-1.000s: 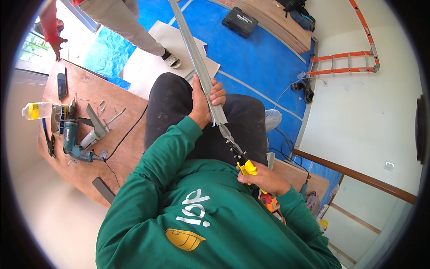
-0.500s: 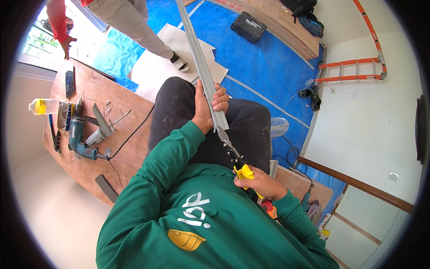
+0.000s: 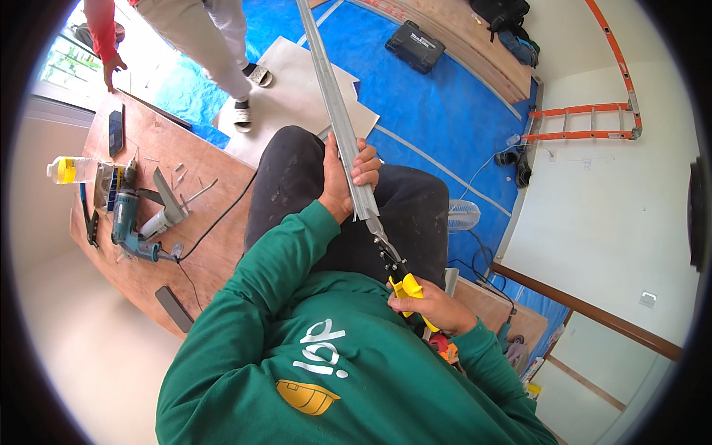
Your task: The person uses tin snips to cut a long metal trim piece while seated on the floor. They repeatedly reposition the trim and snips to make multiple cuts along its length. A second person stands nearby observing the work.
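My left hand point(image 3: 348, 174) is wrapped round a long grey metal channel point(image 3: 331, 93) that slants up and away over my knees. Yellow-handled tin snips point(image 3: 404, 285) are gripped in my right hand point(image 3: 434, 304) close to my belly. Their jaws point(image 3: 376, 226) meet the near end of the channel; whether the blades are biting into the metal I cannot tell.
A wooden board at left point(image 3: 211, 245) carries a teal corded drill point(image 3: 127, 219), a caulking gun point(image 3: 169, 204), a bottle point(image 3: 70, 170) and a phone point(image 3: 116, 132). A person point(image 3: 200, 37) stands ahead on white sheets point(image 3: 297, 81). A black tool case point(image 3: 415, 46) and an orange ladder point(image 3: 586, 121) are beyond.
The other person has shifted their feet, and both sandals now show on the white sheets. My hands, the channel and the snips have barely moved.
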### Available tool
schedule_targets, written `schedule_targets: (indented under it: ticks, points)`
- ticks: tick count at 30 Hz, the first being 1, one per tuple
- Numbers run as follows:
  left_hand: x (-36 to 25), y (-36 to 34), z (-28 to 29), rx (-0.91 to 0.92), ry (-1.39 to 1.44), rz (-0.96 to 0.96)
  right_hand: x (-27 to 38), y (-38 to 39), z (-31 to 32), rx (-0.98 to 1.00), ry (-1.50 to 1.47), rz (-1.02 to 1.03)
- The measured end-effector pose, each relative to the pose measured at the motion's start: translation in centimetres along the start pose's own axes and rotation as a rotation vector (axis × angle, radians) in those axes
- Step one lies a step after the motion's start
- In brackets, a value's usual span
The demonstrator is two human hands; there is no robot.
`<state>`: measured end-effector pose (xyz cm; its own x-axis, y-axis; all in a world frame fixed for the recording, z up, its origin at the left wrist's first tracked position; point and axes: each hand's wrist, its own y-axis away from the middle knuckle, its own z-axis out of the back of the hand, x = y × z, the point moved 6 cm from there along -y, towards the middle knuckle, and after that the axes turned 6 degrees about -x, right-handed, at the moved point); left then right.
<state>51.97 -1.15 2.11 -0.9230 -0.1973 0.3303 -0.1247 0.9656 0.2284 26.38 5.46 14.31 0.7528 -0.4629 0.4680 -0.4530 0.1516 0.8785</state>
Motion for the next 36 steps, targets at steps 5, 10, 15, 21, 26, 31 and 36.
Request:
schedule_targets:
  ticks: [5,10,15,21,26,31,36]
  points:
    - [0.0,-0.2,0.4,0.0,-0.004,0.003,-0.5,0.3,-0.1,-0.002,0.049,-0.002]
    - [0.1,-0.1,0.1,-0.003,-0.007,0.005,-0.6,-0.1,-0.4,-0.024,0.056,0.035]
    - [0.0,-0.1,0.2,-0.01,-0.018,-0.005,-0.1,0.1,-0.5,-0.031,0.066,0.005]
    - [0.1,-0.1,0.2,-0.03,-0.022,-0.008,0.5,0.2,-0.7,-0.037,0.071,-0.003]
    - [0.0,-0.2,0.3,-0.062,-0.031,-0.006,0.3,0.1,-0.8,-0.064,0.068,0.056]
    - [0.1,-0.2,0.3,-0.082,-0.023,-0.008,0.6,0.2,-1.0,-0.059,0.028,0.039]
    - [0.1,-0.1,0.3,-0.053,-0.015,-0.007,0.5,0.4,-0.9,-0.026,0.007,-0.023]
